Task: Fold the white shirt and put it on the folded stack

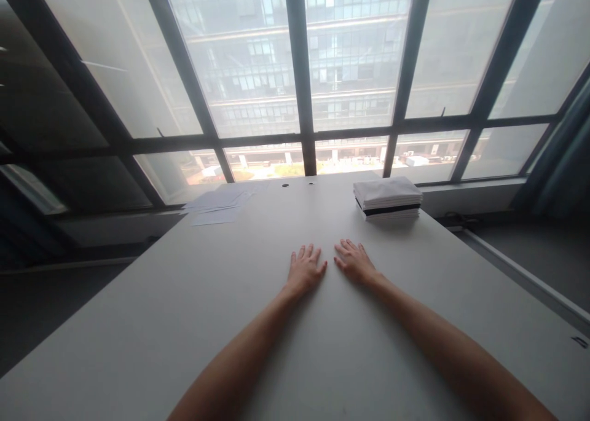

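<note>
My left hand [304, 268] lies flat, palm down, on the white table [184, 310], fingers spread and holding nothing. My right hand [354, 261] rests the same way just beside it, thumbs nearly touching, also holding nothing. Beyond my right hand, toward the far right of the table, sits a stack of folded white cloth [388, 198] with one dark layer in it. Several loose sheets of paper [221, 203] lie at the far left edge of the table.
A large window with dark frames [299, 77] fills the wall behind the table. Two small round holes [286, 185] are in the table's far edge. A dark curtain [562, 157] hangs at the right. Grey floor shows on both sides.
</note>
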Demonstrator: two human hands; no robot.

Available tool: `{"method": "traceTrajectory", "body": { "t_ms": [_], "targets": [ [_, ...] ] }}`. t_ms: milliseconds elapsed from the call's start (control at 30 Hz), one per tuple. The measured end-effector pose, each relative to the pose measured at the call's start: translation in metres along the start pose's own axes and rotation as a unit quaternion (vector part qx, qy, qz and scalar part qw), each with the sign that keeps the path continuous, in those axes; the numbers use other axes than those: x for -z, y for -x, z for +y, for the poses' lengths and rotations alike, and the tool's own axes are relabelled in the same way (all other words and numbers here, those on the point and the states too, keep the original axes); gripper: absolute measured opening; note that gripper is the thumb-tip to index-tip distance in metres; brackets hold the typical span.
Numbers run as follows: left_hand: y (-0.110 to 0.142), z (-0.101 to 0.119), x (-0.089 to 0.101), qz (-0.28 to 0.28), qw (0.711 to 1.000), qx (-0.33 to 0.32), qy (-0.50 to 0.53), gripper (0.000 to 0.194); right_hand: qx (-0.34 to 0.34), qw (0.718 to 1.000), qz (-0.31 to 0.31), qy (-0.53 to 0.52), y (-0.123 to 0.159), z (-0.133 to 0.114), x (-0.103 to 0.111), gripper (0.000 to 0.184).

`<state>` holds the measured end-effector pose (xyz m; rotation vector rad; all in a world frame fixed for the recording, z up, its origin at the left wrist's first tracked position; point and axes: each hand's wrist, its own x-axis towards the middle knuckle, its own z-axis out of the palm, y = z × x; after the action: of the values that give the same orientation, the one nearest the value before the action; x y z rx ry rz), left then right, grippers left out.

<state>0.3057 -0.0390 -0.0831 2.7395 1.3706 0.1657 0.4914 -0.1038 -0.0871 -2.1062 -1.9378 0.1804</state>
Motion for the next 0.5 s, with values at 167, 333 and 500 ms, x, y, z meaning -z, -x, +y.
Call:
{"method": "traceTrajectory", "body": {
  "t_ms": [167,333,500],
  "targets": [
    [0.001,0.000,0.000,0.003,1.000,-0.002,0.010,0.062,0.003,1.000,0.007,-0.006,-0.001,0.004,-0.004,0.055],
    [0.002,0.000,0.001,0.002,1.000,-0.004,0.022,0.062,0.019,0.999,0.038,-0.034,-0.001,0.006,-0.008,0.051],
    [0.002,0.000,0.004,-0.001,1.000,-0.002,0.016,0.062,0.057,0.971,0.171,-0.155,0.005,0.006,0.003,0.047]
  ]
}}
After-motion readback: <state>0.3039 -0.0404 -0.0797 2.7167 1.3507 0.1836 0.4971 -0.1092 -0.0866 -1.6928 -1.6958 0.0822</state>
